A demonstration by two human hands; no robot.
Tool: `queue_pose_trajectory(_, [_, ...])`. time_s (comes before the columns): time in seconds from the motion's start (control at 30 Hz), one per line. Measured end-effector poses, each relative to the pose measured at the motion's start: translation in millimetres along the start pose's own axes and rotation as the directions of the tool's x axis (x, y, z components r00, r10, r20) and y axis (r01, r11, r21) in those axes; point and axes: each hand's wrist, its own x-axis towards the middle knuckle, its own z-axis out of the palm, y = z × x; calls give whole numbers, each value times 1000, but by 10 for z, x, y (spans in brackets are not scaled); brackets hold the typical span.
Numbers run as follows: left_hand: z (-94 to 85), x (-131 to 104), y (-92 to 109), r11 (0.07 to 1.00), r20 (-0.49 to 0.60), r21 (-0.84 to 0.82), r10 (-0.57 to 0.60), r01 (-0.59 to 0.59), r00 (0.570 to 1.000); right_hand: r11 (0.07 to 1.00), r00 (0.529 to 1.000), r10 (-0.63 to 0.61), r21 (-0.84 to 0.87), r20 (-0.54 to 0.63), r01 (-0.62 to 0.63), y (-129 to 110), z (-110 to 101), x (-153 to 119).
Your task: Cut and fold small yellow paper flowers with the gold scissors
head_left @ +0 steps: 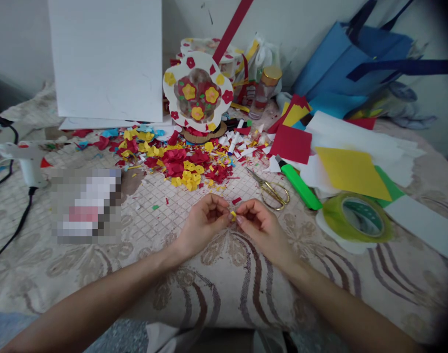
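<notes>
A small yellow paper piece [233, 215] is pinched between the fingertips of both hands, above the patterned tablecloth [224, 289]. My left hand [206, 223] grips it from the left, fingers curled. From the right, my right hand [262, 228] holds its other side with thumb and forefinger. Most of the piece is hidden by the fingertips. Beyond the hands lies a heap of red and yellow paper flowers [189, 169]. Gold-handled scissors [270, 189] rest just past my right hand, beside a green cutter [301, 186].
A white flower-shaped decoration [197, 95] stands at the back near a white board [108, 59]. A glue gun [28, 162] and a blurred-out object [89, 203] are left. Right are a tape roll [356, 218], coloured paper [352, 169] and a blue bag [345, 63].
</notes>
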Motion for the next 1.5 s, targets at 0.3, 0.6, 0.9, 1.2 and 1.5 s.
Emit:
queue_pose_trajectory(0.3, [-7, -6, 15, 999, -3, 28, 18, -18, 1000, 991, 990, 40, -130, 135, -22, -54, -73, 30])
queue_pose_trajectory(0.6, [-23, 9, 39, 999, 2, 39, -36, 35, 999, 992, 978, 85, -110, 191, -65, -49, -87, 33])
queue_pose_trajectory(0.9, [-15, 13, 123, 992, 95, 20, -130, 128, 987, 989, 997, 22, -150, 77, -10, -47, -124, 52])
queue_pose_trajectory(1.2, [-16, -13, 92, 969, 183, -29, -236, 245, 954, 981, 997, -41, -186, 67, 53, -38, -73, 29])
queue_pose_trajectory(1.5, [-77, 43, 111, 968, 215, 2, -244, 250, 946, 984, 998, -11, -180, 60, 22, -31, -88, 46])
